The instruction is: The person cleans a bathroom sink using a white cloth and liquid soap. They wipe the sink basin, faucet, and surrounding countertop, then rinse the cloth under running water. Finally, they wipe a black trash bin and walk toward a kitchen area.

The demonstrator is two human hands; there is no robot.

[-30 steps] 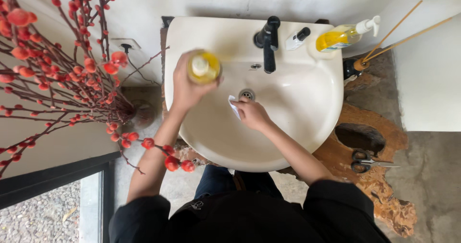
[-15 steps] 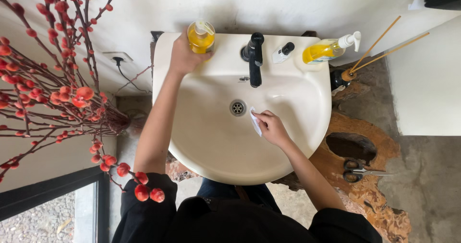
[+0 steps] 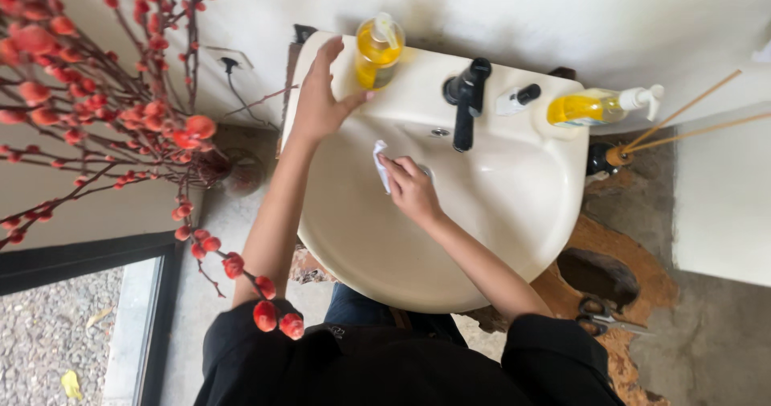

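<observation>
A cream washbasin (image 3: 514, 213) fills the middle of the head view. My left hand (image 3: 321, 101) rests open on its back left rim, fingers spread, thumb just beside a clear pump bottle of yellow liquid (image 3: 377, 48) that stands upright there. My right hand (image 3: 409, 187) is down inside the bowl, pinching a small white cloth or wipe (image 3: 381, 163) against the basin's inner wall, left of the black tap (image 3: 467, 101).
A second yellow pump bottle (image 3: 594, 106) lies on the right rim, next to a small white-and-black dispenser (image 3: 516, 98). Branches with red buds (image 3: 96, 117) crowd the left. Reed sticks (image 3: 683, 125) stand at right; scissors (image 3: 602, 318) lie on a wooden stump below.
My left hand has set the yellow bottle on the back left rim and let go. My right hand with the white cloth moved from the drain area toward the bowl's left wall.
</observation>
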